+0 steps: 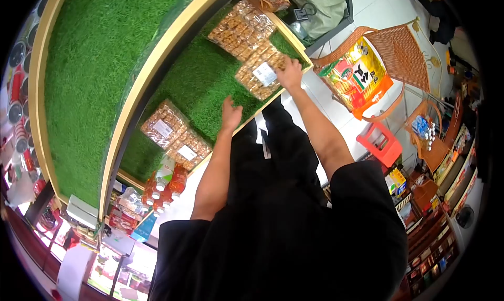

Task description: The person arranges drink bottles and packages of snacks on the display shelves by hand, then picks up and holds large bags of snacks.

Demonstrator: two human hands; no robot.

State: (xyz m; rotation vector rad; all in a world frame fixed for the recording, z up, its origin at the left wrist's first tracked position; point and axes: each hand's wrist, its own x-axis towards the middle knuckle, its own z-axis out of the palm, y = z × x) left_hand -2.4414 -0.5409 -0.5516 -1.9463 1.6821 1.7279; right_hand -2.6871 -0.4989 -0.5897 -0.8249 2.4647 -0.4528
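My right hand (290, 72) rests on the right edge of a clear-wrapped snack pack with a white label (261, 72), its fingers bent over the wrapper. That pack lies on the green turf of a wood-edged shelf (197, 86), touching more wrapped packs (242, 29) above it. My left hand (231, 113) is over the turf near the shelf's front edge, fingers apart and holding nothing. Lower left of it, two labelled snack packs (176, 133) lie side by side on the turf.
An upper turf shelf (110, 44) curves along the left. Bottles with white caps (168, 180) stand at the lower left. On the right, a wicker chair (401, 54) holds a large yellow and red bag (357, 75), with a red stool (380, 144) below.
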